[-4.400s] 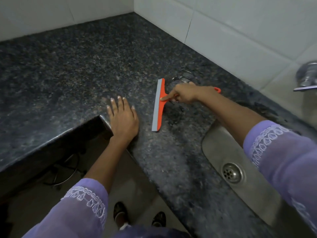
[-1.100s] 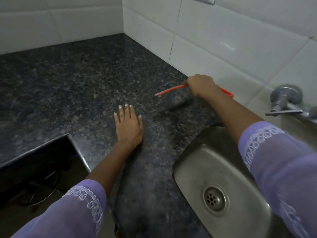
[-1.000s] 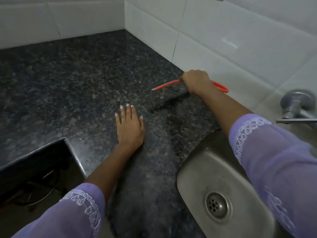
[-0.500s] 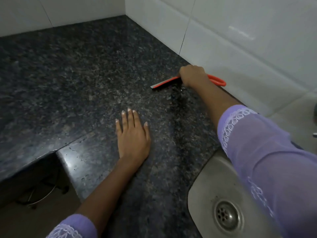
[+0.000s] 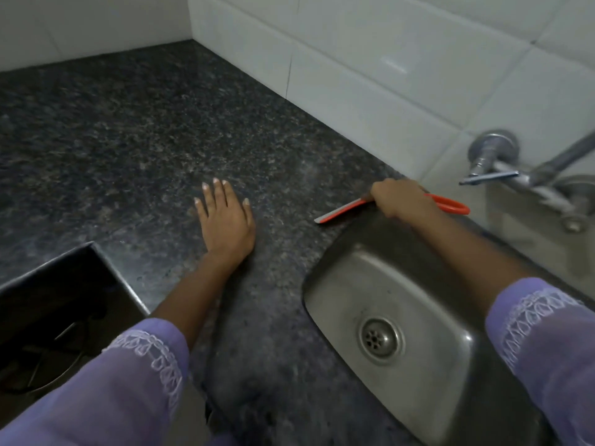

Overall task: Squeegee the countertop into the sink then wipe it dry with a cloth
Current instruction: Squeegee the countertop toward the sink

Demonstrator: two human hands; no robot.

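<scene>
My right hand grips the handle of an orange squeegee, its blade edge down on the dark speckled granite countertop right at the far left rim of the steel sink. The handle's orange loop sticks out behind my fist, near the tiled wall. My left hand lies flat on the counter, fingers spread, holding nothing, about a hand's width left of the blade. No cloth is in view.
A metal tap juts from the white tiled wall above the sink's far side. The sink drain sits mid-basin. An inner corner of the counter edge opens to dark floor space at lower left.
My right hand has pulled the squeegee along the wall side of the counter to the sink's rim. My left hand has stayed flat on the counter.
</scene>
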